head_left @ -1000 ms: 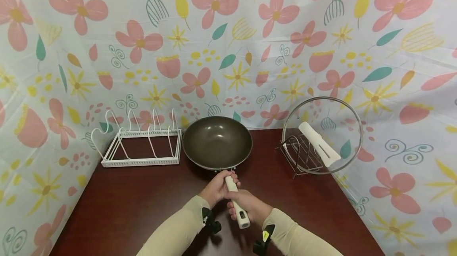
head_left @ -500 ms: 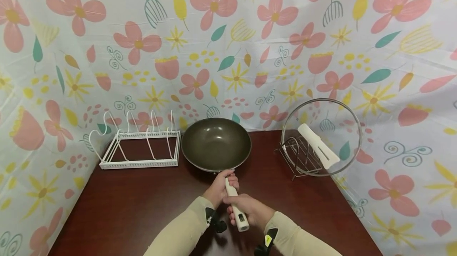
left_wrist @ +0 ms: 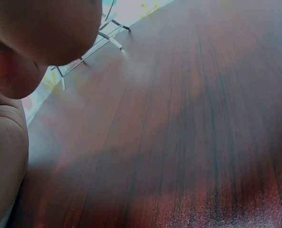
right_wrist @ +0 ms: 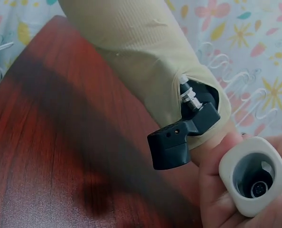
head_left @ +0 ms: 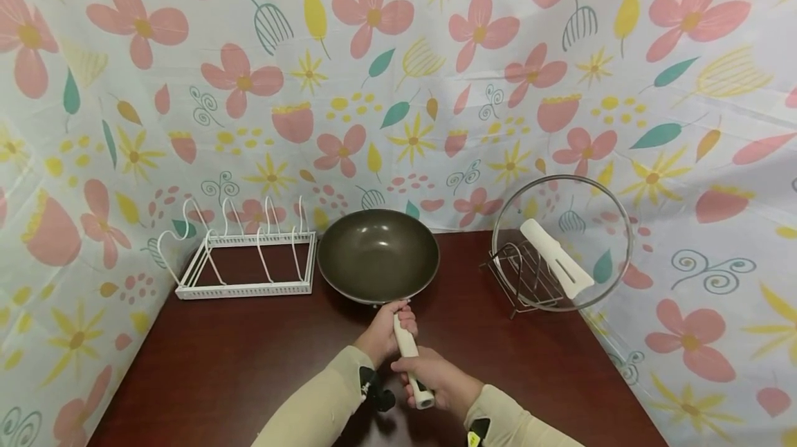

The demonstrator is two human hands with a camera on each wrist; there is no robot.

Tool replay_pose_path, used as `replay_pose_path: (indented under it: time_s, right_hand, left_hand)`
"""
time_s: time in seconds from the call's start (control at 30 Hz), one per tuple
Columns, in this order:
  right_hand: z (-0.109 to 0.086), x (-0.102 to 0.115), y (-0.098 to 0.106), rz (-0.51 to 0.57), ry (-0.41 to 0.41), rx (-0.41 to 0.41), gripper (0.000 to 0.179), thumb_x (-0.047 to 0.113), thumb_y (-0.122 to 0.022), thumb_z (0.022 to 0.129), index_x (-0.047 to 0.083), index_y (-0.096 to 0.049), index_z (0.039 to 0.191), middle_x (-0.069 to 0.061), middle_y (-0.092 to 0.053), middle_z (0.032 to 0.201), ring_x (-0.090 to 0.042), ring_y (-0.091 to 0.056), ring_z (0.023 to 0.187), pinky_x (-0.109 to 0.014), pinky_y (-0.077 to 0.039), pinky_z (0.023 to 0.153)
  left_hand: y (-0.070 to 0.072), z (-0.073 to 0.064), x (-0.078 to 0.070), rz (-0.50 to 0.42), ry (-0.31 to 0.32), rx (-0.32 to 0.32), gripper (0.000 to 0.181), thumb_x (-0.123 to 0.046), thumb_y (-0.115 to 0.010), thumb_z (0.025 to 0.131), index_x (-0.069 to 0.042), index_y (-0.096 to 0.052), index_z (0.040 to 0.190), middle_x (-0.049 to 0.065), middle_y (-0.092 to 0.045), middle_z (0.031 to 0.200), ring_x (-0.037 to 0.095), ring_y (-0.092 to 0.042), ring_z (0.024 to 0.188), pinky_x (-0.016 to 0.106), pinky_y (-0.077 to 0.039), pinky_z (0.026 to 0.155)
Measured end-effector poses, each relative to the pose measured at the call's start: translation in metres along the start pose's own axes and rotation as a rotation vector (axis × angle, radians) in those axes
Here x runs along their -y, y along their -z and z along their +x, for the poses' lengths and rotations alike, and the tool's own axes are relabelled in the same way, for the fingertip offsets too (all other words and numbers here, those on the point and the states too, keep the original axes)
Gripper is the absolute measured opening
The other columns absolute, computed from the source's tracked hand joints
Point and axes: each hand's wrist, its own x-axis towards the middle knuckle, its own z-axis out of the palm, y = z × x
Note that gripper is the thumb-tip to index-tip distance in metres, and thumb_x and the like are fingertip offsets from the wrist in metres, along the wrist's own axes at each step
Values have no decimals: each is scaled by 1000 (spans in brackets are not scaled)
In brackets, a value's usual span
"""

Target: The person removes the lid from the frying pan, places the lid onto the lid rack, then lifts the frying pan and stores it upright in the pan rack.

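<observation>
A dark wok (head_left: 377, 260) with a cream handle (head_left: 407, 343) is at the back middle of the table. My left hand (head_left: 382, 331) grips the handle close to the wok, thumb pointing toward the pan. Behind it, nearer my body, my right hand (head_left: 436, 376) holds the rear part of the handle, its thumb laid across the top. The right wrist view shows the handle's hollow squared end (right_wrist: 228, 166) with fingers around it. In the left wrist view, parts of the left hand (left_wrist: 41, 33) appear large at the upper left.
At the left stands a white wire rack (head_left: 245, 289) with upright loops. On the right, a small dark wire rack (head_left: 526, 281) holds a glass lid (head_left: 625, 253) with a white handle (head_left: 556, 257), tilted upright. A patterned cloth (head_left: 398, 87) hangs behind the dark red table (head_left: 249, 364).
My right hand has slid back along the handle toward its end, covering more of the slot there. The left hand keeps its grip, and the wok stays in place.
</observation>
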Motion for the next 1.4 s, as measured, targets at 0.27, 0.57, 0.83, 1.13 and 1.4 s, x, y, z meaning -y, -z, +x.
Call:
replay_pose_path:
  time_s: [0.27,0.57,0.83,1.13,1.4]
  right_hand:
    - [-1,-3,-1,1,13,11,30,14,-61,81,2,-39,98,-1,-45,60,-7,-42,39,-23,-39,37]
    - [-2,-8,-4,-28,100,-37,27,12,-60,79,0,-42,95,-1,-45,56,-8,-42,37,-24,-38,34]
    - [-4,-9,-7,-13,119,-74,26,9,-59,78,-1,-42,95,-1,-46,56,-8,-42,38,-23,-38,34]
    - [-6,-9,-8,-9,130,-85,25,10,-59,79,0,-42,95,0,-45,57,-7,-42,38,-23,-38,34]
    - [-7,-9,-6,5,160,-67,25,13,-60,78,1,-42,92,0,-45,58,-8,-42,38,-23,-37,33]
  left_hand:
    - [1,-2,2,5,15,-22,28,-20,-29,98,-13,-34,72,-7,-33,53,4,-34,40,21,-37,41]
    - [1,-3,0,29,45,21,32,-24,-24,100,-15,-33,71,-8,-32,54,4,-33,41,21,-37,43]
    - [1,-4,-1,19,65,42,31,-24,-22,100,-16,-31,71,-8,-30,55,4,-34,42,21,-38,43]
    - [-3,-6,-1,47,63,41,30,-24,-24,100,-16,-31,71,-9,-30,55,3,-34,42,20,-38,43]
    - [-9,-9,-3,91,39,40,27,-21,-30,98,-15,-36,72,-8,-35,54,4,-38,42,21,-39,45]
